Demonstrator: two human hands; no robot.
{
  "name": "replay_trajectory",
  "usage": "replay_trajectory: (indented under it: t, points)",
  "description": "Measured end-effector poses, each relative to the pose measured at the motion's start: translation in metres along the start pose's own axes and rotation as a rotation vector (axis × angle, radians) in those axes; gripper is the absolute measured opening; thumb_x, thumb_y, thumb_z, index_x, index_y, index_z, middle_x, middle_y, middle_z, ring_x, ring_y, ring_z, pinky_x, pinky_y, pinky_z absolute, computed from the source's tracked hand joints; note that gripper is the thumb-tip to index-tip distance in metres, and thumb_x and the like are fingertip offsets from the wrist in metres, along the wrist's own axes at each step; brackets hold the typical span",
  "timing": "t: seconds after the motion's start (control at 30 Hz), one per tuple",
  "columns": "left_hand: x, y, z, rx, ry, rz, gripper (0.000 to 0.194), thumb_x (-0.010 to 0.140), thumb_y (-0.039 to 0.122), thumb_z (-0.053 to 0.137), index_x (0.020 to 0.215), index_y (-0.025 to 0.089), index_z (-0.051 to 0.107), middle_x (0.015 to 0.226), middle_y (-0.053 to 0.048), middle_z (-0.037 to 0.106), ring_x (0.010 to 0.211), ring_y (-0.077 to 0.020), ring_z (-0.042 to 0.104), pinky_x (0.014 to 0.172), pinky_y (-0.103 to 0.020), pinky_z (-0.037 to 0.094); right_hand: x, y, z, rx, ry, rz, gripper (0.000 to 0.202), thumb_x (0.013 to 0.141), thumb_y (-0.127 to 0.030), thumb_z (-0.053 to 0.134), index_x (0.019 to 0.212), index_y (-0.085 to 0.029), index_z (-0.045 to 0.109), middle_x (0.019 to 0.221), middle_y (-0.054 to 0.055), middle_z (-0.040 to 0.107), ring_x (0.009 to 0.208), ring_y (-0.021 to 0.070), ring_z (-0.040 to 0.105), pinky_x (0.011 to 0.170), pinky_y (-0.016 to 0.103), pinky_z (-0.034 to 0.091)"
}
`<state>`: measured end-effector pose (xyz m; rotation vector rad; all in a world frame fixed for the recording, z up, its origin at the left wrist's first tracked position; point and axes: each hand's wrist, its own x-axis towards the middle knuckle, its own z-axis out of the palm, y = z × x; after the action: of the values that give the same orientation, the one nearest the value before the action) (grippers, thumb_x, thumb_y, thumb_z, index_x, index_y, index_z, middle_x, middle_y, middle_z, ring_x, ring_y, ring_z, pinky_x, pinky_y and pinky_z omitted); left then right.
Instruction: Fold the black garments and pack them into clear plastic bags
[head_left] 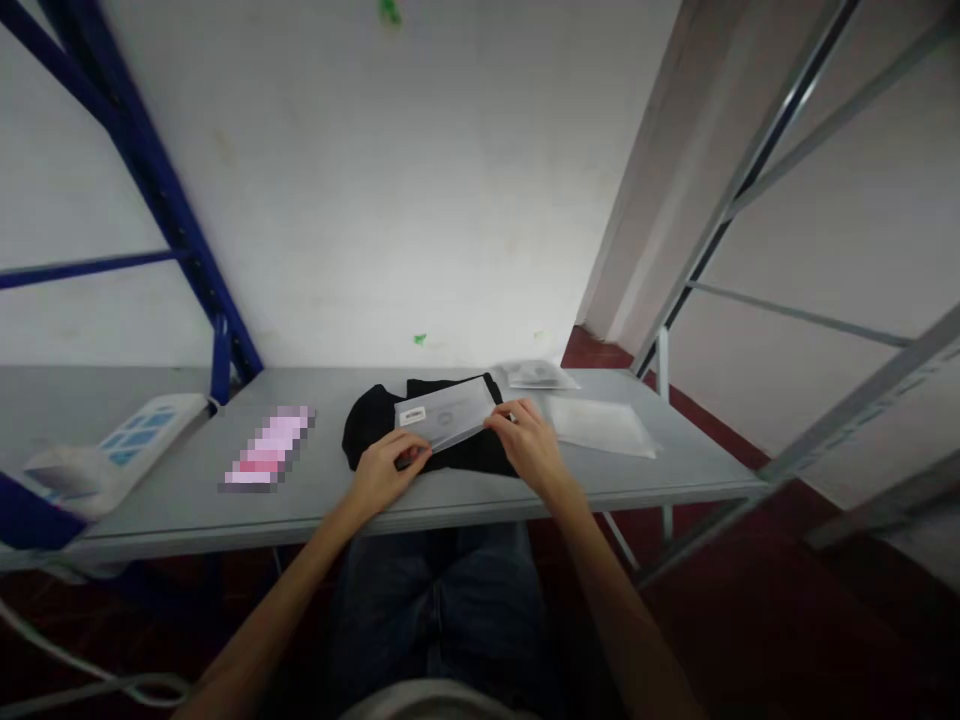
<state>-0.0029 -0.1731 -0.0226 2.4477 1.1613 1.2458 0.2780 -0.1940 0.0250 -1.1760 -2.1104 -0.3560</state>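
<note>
Head view shows a clear packet held slantwise above a bunched black cloth near the middle of the grey table. The left hand grasps the packet by its lower left edge, while the right hand pinches its right edge between thumb and fingers. Holding it by opposite ends probably keeps the film taut and its face, with a small white label, turned up to the person. The cloth lies directly beneath, within easy reach of 2 hands. Inside the packet, or printed on it, is a faint round mark; I cannot tell which. To the right, a flat pale packet shows no contents I can make out; behind it, another packet has a greyish shape in it, too small to identify. Both sit beside the work, perhaps for convenience.
</note>
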Motion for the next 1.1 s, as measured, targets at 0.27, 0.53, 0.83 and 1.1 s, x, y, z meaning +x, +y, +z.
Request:
replay_trajectory:
  t: [0.27,0.53,0.83,1.1]
  points:
    - [0.003,0.019,-0.008,0.226,0.097,0.077,0.026,0.105,0.036,0.050,0.098,0.022,0.070,0.096,-0.005,0.070,0.085,-0.0169,0.069,0.078,-0.027,0.055,0.004,-0.020,0.003,-0.035,0.011,0.058,0.020,0.102,-0.020,0.058,0.113,-0.025,0.074,0.110,0.010,0.067,0.103,0.0254,0.058,0.087,0.037,0.050]
    - [0.002,0.024,-0.008,0.438,0.103,0.131,0.025,0.107,0.030,0.045,0.104,0.020,0.068,0.104,-0.008,0.072,0.093,-0.0180,0.070,0.072,-0.025,0.054,0.021,-0.072,0.035,-0.033,-0.044,0.001,0.025,0.106,-0.020,0.048,0.116,-0.021,0.070,0.121,0.010,0.071,0.120,0.0242,0.058,0.098,0.038,0.045]
    - [0.007,0.032,-0.022,0.433,0.351,0.018,0.020,0.107,0.031,0.047,0.107,0.019,0.064,0.093,-0.005,0.066,0.078,-0.0150,0.066,0.071,-0.025,0.050,0.063,-0.089,0.055,-0.118,-0.260,0.208,0.038,0.098,-0.032,0.065,0.131,-0.014,0.061,0.127,0.019,0.070,0.124,0.0354,0.059,0.106,0.054,0.040]
    - [0.003,0.032,-0.017,0.568,0.354,-0.038,0.014,0.100,0.027,0.059,0.108,0.018,0.067,0.115,-0.011,0.066,0.091,-0.0183,0.068,0.063,-0.024,0.048,0.077,-0.083,0.058,-0.069,-0.303,0.119,0.060,0.091,-0.044,0.075,0.143,-0.024,0.053,0.133,0.016,0.068,0.130,0.0368,0.057,0.119,0.067,0.021]
